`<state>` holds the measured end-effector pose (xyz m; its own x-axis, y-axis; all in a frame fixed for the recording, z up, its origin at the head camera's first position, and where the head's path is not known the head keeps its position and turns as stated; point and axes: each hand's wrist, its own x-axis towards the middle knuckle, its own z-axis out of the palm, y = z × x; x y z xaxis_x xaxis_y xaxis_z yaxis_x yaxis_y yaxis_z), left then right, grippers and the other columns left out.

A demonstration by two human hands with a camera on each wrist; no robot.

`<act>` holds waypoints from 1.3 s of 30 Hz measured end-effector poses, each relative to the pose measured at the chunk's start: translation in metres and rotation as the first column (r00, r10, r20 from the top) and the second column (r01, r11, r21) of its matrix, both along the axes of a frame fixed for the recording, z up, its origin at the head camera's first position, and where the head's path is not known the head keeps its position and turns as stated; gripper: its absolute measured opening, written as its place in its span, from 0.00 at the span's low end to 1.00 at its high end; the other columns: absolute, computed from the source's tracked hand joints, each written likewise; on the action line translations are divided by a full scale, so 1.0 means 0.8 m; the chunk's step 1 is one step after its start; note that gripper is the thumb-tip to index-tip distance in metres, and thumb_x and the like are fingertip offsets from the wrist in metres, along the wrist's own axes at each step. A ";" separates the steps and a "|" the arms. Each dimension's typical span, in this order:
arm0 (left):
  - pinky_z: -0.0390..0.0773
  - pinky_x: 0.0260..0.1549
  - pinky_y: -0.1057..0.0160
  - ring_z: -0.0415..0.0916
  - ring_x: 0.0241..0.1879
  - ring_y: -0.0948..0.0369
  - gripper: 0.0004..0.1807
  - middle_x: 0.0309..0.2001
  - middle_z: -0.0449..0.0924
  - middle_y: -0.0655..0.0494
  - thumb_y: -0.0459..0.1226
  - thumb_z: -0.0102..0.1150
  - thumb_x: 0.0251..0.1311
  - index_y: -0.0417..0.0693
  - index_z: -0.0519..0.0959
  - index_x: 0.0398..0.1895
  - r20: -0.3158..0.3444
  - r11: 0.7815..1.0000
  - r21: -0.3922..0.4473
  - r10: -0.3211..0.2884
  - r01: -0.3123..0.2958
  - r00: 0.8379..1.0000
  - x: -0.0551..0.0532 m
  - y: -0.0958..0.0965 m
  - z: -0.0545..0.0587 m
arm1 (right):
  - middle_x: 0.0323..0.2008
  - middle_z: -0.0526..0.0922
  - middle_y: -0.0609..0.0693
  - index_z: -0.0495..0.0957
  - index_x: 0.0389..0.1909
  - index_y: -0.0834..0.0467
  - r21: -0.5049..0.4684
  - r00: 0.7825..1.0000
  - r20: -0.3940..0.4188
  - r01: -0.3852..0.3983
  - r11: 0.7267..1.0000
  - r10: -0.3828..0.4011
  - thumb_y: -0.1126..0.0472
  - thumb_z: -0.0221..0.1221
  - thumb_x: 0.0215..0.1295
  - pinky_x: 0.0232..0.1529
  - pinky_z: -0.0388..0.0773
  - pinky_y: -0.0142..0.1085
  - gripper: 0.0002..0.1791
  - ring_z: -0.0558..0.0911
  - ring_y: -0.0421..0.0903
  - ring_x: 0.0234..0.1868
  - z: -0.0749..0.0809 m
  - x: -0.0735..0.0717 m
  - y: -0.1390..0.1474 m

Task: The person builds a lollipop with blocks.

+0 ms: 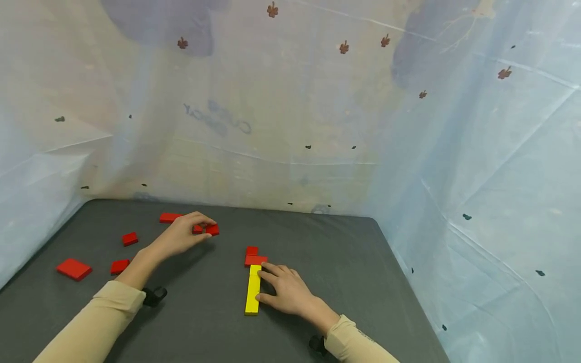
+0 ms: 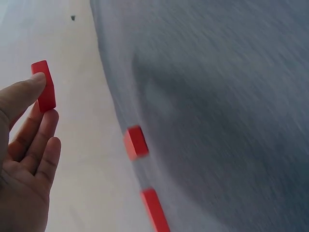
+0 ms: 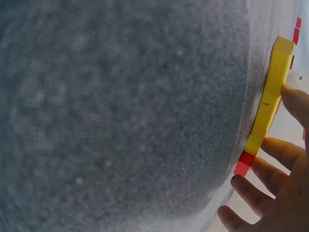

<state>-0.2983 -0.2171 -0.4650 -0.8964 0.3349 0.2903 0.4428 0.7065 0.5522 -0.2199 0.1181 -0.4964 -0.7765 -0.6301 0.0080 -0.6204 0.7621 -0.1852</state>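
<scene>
At the far left of the table, my left hand (image 1: 179,236) pinches a small red block (image 2: 46,89) between thumb and fingertips, held above the surface. Right of centre, a long yellow block (image 1: 252,300) lies lengthwise with a short yellow block (image 1: 255,270) at its far end. Beyond that, a red block (image 1: 255,260) lies crosswise, and a smaller red block (image 1: 251,250) sits behind it. My right hand (image 1: 289,291) rests along the right side of this row, fingers spread and extended. Its thumb touches the long yellow block, and its forefinger is at the short one.
Loose red pieces lie on the left: a large block (image 1: 74,269), two smaller blocks (image 1: 120,266) (image 1: 129,239), a long block (image 1: 168,217) and a small block (image 1: 197,229) behind the left hand. Plastic sheeting (image 1: 281,121) hangs around the dark table (image 1: 336,252).
</scene>
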 end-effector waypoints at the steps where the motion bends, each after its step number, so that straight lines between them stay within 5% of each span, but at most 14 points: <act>1: 0.77 0.41 0.53 0.77 0.46 0.52 0.19 0.50 0.77 0.56 0.38 0.67 0.56 0.55 0.80 0.53 -0.007 1.000 0.005 -0.003 0.003 1.000 -0.001 0.006 0.001 | 0.72 0.60 0.45 0.64 0.70 0.44 -0.001 1.000 0.000 0.001 1.000 -0.001 0.35 0.52 0.66 0.64 0.65 0.52 0.34 0.66 0.47 0.68 0.000 0.000 0.000; 19: 0.75 0.46 0.53 0.75 0.48 0.54 0.18 0.49 0.78 0.58 0.41 0.67 0.56 0.56 0.80 0.52 -0.007 0.991 0.104 -0.085 0.085 0.996 -0.019 0.098 0.005 | 0.72 0.60 0.44 0.64 0.70 0.43 0.030 1.000 0.016 0.021 0.999 -0.021 0.34 0.52 0.65 0.63 0.66 0.52 0.35 0.66 0.47 0.68 0.005 -0.001 -0.001; 30: 0.77 0.48 0.52 0.75 0.49 0.54 0.18 0.49 0.78 0.60 0.40 0.66 0.58 0.56 0.79 0.53 0.053 0.983 0.117 -0.149 0.142 0.987 -0.034 0.137 -0.011 | 0.72 0.59 0.44 0.64 0.70 0.44 0.023 1.000 0.027 0.009 1.000 -0.009 0.34 0.51 0.65 0.64 0.66 0.52 0.35 0.66 0.47 0.68 0.006 -0.002 -0.001; 39: 0.78 0.47 0.55 0.75 0.47 0.59 0.17 0.47 0.78 0.61 0.41 0.67 0.57 0.56 0.80 0.51 0.111 0.981 0.039 -0.191 0.188 0.975 -0.044 0.158 -0.028 | 0.72 0.60 0.45 0.64 0.70 0.44 0.029 1.000 0.019 0.000 1.000 -0.001 0.34 0.51 0.66 0.64 0.66 0.51 0.34 0.66 0.47 0.68 0.007 -0.002 0.001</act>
<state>-0.3337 -0.0907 -0.4874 -0.8450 0.4949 0.2024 0.5005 0.5991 0.6250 -0.2219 0.1186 -0.4908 -0.7765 -0.6296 -0.0254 -0.6166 0.7676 -0.1747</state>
